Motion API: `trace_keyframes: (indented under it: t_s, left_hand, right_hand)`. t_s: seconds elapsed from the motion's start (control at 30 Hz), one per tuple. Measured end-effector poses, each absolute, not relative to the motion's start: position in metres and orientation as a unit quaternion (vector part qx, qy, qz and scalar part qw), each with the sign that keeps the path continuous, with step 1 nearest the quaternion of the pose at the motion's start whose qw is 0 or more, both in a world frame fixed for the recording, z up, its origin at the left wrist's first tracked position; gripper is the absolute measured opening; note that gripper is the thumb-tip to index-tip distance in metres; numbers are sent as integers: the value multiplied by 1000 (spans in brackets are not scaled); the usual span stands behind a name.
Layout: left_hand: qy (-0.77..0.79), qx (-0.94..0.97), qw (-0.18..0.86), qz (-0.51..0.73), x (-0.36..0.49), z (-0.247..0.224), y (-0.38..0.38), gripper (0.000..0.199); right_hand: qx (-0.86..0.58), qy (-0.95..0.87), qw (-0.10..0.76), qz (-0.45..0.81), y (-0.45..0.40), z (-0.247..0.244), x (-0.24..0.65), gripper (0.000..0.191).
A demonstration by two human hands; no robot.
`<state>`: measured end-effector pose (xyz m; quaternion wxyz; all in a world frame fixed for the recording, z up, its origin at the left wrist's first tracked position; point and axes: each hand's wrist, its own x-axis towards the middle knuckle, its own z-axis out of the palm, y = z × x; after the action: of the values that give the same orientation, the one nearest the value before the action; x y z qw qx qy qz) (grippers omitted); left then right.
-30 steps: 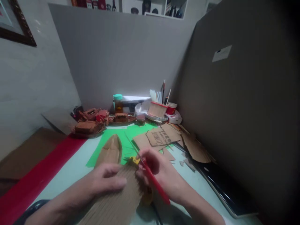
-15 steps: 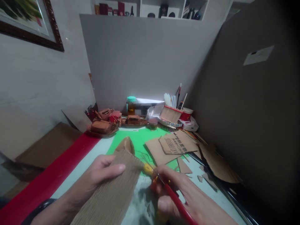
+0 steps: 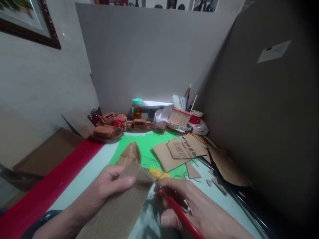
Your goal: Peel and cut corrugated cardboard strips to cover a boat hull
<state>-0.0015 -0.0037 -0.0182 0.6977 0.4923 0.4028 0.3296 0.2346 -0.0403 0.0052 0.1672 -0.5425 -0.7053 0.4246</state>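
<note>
A pale worktable (image 3: 92,169) carries a green sheet (image 3: 147,146), on which part of a flat piece of printed cardboard (image 3: 184,151) lies. In front, a ridged cardboard strip (image 3: 119,205) slants up from the near edge of view, its far end just short of the right hand's fingertips.

The right hand (image 3: 189,196) curls closed around a red-handled tool (image 3: 183,212), its metal end aimed at the strip's far right corner — blur leaves it unclear whether that end meets the edge or is one blade or two. The left hand (image 3: 109,186) grips the strip's left side, thumb flat on top, the other fingers mostly hidden.

Good work here seems to call for a firm left thumb near the end, well clear of the metal, and short, light strokes along the ridges so the card does not crush. A brown boat-shaped hull (image 3: 129,153) sits just beyond the strip and a yellow object (image 3: 159,174) by its corner — both best kept out of the tool's path. A triangular scrap (image 3: 193,171) lies to the right.
</note>
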Motion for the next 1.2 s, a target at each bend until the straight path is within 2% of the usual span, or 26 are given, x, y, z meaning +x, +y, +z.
trace_keyframes:
  t_s: [0.2, 0.53, 0.67, 0.93, 1.2]
  left_hand:
    - [416, 485, 689, 343, -4, -19, -3, 32]
    - [428, 459, 699, 343, -1, -21, -6, 25]
    - [441, 459, 692, 339, -3, -23, -7, 21]
    - [421, 467, 709, 319, -2, -22, -5, 25]
    - [408, 484, 711, 306, -1, -24, -6, 26]
  right_hand:
    - [-537, -713, 156, 423, -39, 7, 236, 44]
    - [-513, -722, 162, 435, -41, 6, 234, 32]
    - [-528, -710, 194, 424, -41, 8, 233, 34]
    - [-494, -721, 164, 458, -40, 0, 231, 40]
    - [-496, -728, 180, 436, -39, -1, 229, 39]
